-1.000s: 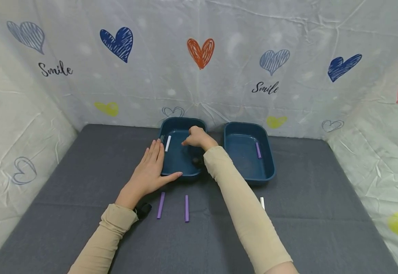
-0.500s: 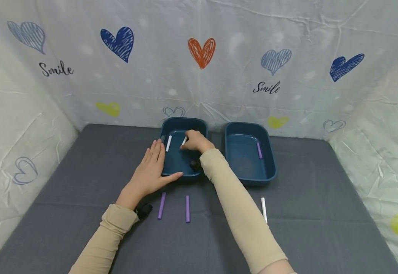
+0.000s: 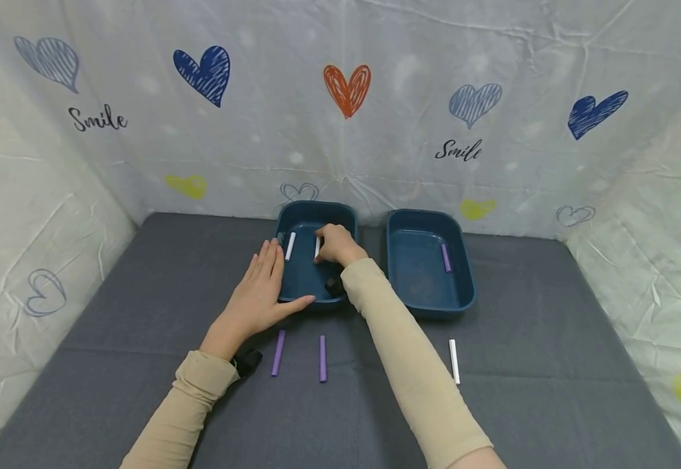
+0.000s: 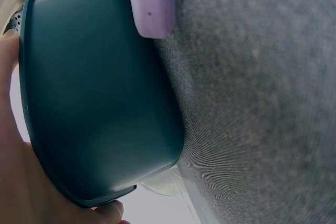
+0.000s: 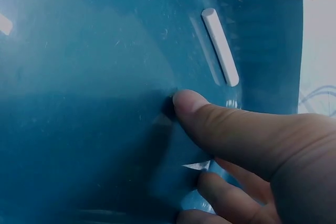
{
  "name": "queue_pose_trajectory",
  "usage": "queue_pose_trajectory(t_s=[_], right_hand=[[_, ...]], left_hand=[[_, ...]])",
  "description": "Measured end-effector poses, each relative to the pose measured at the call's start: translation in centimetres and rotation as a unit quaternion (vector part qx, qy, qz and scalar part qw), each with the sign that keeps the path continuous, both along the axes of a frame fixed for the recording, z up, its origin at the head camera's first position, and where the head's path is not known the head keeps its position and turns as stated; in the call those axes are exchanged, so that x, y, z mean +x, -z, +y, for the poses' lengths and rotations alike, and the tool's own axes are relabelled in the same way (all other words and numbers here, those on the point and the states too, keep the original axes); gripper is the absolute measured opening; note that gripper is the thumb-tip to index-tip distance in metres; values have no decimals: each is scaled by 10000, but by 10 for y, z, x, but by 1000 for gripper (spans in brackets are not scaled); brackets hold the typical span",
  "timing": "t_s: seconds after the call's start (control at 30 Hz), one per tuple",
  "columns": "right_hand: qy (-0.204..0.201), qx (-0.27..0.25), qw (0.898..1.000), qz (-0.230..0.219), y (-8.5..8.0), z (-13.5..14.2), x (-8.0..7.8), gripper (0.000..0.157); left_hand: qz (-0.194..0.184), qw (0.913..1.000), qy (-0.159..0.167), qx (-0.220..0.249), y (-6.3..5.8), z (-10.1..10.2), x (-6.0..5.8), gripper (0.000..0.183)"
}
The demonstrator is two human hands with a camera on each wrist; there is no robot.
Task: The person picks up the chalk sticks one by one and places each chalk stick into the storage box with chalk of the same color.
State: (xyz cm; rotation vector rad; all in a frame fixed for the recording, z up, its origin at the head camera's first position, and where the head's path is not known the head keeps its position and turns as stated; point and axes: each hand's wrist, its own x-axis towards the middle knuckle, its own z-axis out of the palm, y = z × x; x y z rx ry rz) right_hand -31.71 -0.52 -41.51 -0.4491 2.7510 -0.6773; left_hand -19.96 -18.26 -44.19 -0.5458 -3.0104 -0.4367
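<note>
My left hand (image 3: pixel 254 286) rests against the left rim and near corner of the left dark blue tray (image 3: pixel 304 277), fingers straight and thumb spread along its front edge. In the left wrist view the tray's outer wall (image 4: pixel 100 93) fills the middle. Inside this tray my right hand (image 3: pixel 337 244) pinches a white chalk stick (image 3: pixel 318 246) between thumb and fingers, low over the floor. The right wrist view shows the thumb (image 5: pixel 220 124) near the tray floor, with the chalk mostly hidden. Another white chalk stick (image 5: pixel 220 47) lies along the tray's left side.
A second blue tray (image 3: pixel 416 277) to the right holds one purple chalk stick (image 3: pixel 446 258). Two purple chalk sticks, one left (image 3: pixel 278 353) and one right (image 3: pixel 323 359), lie on the grey cloth in front. A white chalk stick (image 3: pixel 454 361) lies beside the right forearm.
My right hand has shifted slightly down inside the left tray, and the white chalk stick in its fingers, hidden at first, now shows and stands straighter. The left hand stays put.
</note>
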Motion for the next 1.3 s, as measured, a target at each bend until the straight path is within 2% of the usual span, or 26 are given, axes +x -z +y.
queue_pose_trajectory(t_s=[0.2,0.87,1.3], right_hand=[[118,49,9998,167,1,-2,1,68],[149,-244,9995,110,5,-1,1,74],[83,77,9999,64,4,-2,3,80]], left_hand=[[33,10000,5,-7,-1,0,-1,119],[-28,10000,-21,-7,-2,1,1,120],[-80,10000,-19,51,-2,1,1,120]])
